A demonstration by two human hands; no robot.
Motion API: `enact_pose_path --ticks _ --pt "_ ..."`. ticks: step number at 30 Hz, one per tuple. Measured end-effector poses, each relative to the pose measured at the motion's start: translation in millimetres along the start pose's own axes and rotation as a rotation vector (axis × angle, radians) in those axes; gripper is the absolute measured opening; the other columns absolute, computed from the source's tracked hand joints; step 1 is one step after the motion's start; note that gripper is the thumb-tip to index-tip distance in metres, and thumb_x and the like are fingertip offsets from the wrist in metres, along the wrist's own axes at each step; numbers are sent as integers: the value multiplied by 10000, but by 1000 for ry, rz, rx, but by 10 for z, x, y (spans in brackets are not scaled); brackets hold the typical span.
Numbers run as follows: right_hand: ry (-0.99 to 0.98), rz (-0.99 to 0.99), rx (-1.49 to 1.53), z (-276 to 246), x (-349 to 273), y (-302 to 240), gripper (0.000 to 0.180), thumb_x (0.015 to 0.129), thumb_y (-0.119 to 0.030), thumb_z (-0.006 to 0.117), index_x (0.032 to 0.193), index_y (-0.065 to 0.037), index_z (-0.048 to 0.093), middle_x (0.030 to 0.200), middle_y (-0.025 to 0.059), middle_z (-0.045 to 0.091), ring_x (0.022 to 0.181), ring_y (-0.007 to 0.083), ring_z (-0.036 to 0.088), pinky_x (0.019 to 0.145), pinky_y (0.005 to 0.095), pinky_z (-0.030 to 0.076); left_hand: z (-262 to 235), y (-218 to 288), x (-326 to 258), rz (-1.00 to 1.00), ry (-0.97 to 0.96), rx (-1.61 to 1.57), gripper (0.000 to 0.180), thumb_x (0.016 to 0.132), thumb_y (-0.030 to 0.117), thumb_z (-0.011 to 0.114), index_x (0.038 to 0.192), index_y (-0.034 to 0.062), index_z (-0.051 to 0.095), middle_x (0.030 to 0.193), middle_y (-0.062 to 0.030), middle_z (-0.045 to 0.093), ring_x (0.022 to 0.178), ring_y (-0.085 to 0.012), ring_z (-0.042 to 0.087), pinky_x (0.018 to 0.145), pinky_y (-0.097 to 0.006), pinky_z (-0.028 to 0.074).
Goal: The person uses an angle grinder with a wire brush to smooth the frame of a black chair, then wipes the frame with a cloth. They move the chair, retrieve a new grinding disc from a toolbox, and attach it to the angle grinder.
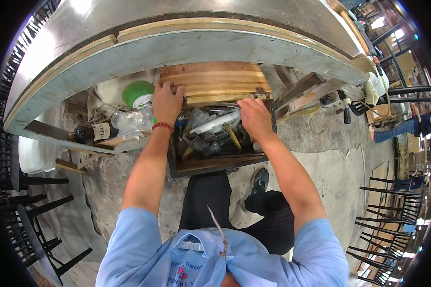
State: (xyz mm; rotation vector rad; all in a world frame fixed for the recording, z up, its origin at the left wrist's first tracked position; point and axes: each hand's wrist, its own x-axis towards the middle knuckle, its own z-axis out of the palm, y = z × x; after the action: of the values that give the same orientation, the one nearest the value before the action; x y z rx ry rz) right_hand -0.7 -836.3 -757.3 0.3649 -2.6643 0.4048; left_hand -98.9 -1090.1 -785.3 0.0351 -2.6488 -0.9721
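Note:
A dark-edged wooden box [203,166] stands on the floor before me, its plank lid [213,79] tilted back on hinges. My left hand [167,103] rests at the lid's left corner, fingers apart and slightly bent over the wood. Inside the box, my right hand [256,117] is closed at the right end of a long white piece [215,123]; its thumb is hidden. Clear plastic bags [201,143] and a curved yellowish piece [233,137] lie below among dark metal parts I cannot make out.
A metal-edged workbench [225,42] overhangs the box's far side. To the left are a green bowl [137,92], a clear plastic bottle [131,119] and a dark labelled bottle [93,132]. Wooden offcuts [304,93] lie at right. Black chairs [45,234] stand on both sides.

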Motion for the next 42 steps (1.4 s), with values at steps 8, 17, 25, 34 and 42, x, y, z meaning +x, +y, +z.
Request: enact_pose_path --ticks 8,17,25,34,42 --pt "-79 316 184 489 -174 62 321 810 -56 620 1130 -30 603 1124 148 581 1026 358 573 885 444 472 -5 37 3 -3 -13 -28 451 823 380 672 1105 29 647 1282 -282 513 1124 -422 547 922 -459 469" --pt "-785 790 -67 -119 -463 153 536 838 -221 649 1291 15 485 1200 282 581 1106 386 590 892 442 499 28 -65 1 33 58 8 453 815 402 681 1046 13 668 1244 -218 561 1070 -374 586 888 -429 481" --pt "-815 885 -42 -315 -440 58 882 755 -271 697 1475 -14 258 1262 299 553 1118 396 589 919 423 492 42 -50 21 51 8 -20 437 815 379 671 1060 17 664 1279 -266 531 1146 -397 548 944 -445 460" --pt "-619 358 461 -883 -281 -324 652 715 -190 693 1321 -42 505 1238 187 561 1132 325 564 965 378 446 0 -106 20 -10 -25 -65 402 805 349 684 1038 21 675 1299 -255 531 1181 -387 533 951 -454 458" --pt "-32 26 123 133 131 -381 575 780 -210 713 1304 -82 517 1320 172 486 1212 348 483 1003 396 410 14 -38 11 -30 -5 -91 411 812 377 679 1018 21 681 1245 -202 576 1181 -369 526 950 -424 451"
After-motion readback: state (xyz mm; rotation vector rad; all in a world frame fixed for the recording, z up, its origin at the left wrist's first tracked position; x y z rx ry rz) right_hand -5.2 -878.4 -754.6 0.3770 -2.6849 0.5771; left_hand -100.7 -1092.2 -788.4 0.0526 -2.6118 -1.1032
